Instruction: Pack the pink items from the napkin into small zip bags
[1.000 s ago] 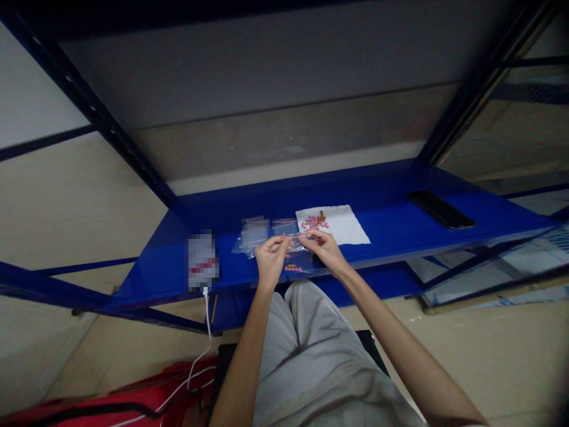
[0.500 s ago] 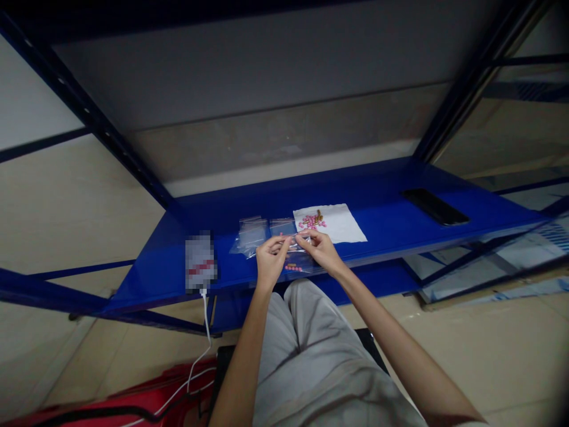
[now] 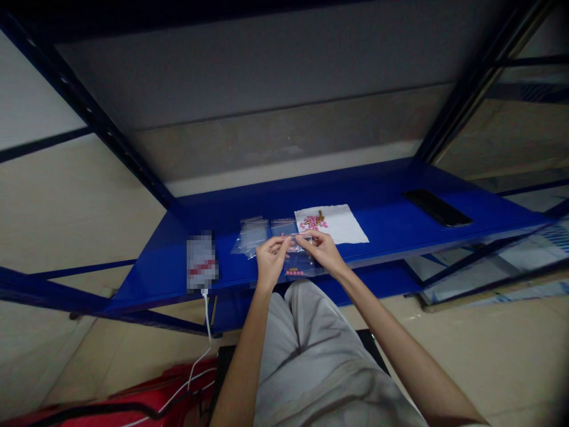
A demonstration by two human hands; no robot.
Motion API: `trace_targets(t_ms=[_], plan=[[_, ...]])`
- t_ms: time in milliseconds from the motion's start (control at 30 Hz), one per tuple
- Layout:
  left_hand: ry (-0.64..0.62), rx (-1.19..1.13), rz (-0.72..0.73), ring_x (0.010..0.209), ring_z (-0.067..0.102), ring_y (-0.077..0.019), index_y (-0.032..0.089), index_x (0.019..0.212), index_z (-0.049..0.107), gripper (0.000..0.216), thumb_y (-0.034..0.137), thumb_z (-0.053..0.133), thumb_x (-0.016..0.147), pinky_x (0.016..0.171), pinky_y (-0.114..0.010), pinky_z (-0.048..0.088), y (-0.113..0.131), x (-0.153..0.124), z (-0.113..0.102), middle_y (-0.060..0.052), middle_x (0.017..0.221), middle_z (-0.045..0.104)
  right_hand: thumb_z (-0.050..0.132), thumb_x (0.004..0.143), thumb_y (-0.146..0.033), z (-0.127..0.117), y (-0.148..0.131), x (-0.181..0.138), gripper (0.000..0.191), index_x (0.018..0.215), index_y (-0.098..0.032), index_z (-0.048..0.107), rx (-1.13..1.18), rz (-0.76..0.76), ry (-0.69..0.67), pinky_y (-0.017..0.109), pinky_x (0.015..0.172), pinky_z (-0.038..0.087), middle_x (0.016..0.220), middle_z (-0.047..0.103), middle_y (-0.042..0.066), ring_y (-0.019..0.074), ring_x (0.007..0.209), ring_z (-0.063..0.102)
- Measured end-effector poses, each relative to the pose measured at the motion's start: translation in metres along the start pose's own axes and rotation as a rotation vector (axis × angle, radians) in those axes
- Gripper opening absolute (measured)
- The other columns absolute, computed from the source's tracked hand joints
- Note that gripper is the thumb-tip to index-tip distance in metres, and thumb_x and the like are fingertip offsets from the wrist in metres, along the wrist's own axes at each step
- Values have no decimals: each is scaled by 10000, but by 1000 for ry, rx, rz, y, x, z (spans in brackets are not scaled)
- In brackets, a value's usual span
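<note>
Blue shelf (image 3: 391,228): both hands pinch clear bag (image 3: 299,259), top edge running left-right.

on the shelf (image 3: 391,228): bags (image 3: 253,233) left, paper (image 3: 344,222) with pills (image 3: 313,222) behind the hands, phone (image 3: 438,207) far right.

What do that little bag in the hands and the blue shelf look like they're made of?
The little bag, pinched at its top by the left hand and right hand, looks like thin clear plastic: the pink pieces inside show through. The blue shelf seems painted metal, smooth with a dull sheen.
</note>
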State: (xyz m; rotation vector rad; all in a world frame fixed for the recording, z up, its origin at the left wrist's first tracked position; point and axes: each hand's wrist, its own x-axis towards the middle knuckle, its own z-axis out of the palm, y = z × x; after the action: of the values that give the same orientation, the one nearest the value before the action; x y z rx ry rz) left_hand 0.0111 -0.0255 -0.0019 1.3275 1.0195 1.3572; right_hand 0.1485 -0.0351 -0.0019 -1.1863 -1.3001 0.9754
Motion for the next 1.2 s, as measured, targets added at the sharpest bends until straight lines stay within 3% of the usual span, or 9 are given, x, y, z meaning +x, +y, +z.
trace_targets(t_ms=[167,333,467,933,1200], plan=[[-42,27,21,580,634,-129,140,751,687,194,319,625,709,444,-182,475,1,1,0,-45,736,692,630,714,-394,-1,-1,1,226,783,-182,663,-18,-81,-4,275,649,453,782,674,41,179,731,600],[-72,-4,31,599,655,-145,148,827,688,212,319,598,739,461,-186,473,1,0,3,-58,771,699,630,728,-361,-1,1,2,187,770,-183,667,20,-135,46,292,742,452,797,685,42,181,784,611],[8,-37,12,570,653,-150,132,797,673,226,329,649,689,446,-187,462,-1,0,3,-57,729,693,639,715,-367,-1,2,2,196,771,-181,667,5,-124,76,293,727,453,792,685,44,186,777,612],[38,-18,-26,583,640,-151,118,721,673,231,335,684,642,453,-196,482,-1,0,0,-55,667,680,652,684,-396,0,-1,0,228,731,-175,672,-20,-80,70,285,688,440,765,672,46,181,740,598],[79,-127,-43,550,635,-129,119,745,647,228,322,684,649,431,-174,448,-2,4,-1,-32,646,666,656,655,-466,-3,-3,0,310,745,-169,664,163,56,105,233,485,373,644,620,7,117,526,511]])
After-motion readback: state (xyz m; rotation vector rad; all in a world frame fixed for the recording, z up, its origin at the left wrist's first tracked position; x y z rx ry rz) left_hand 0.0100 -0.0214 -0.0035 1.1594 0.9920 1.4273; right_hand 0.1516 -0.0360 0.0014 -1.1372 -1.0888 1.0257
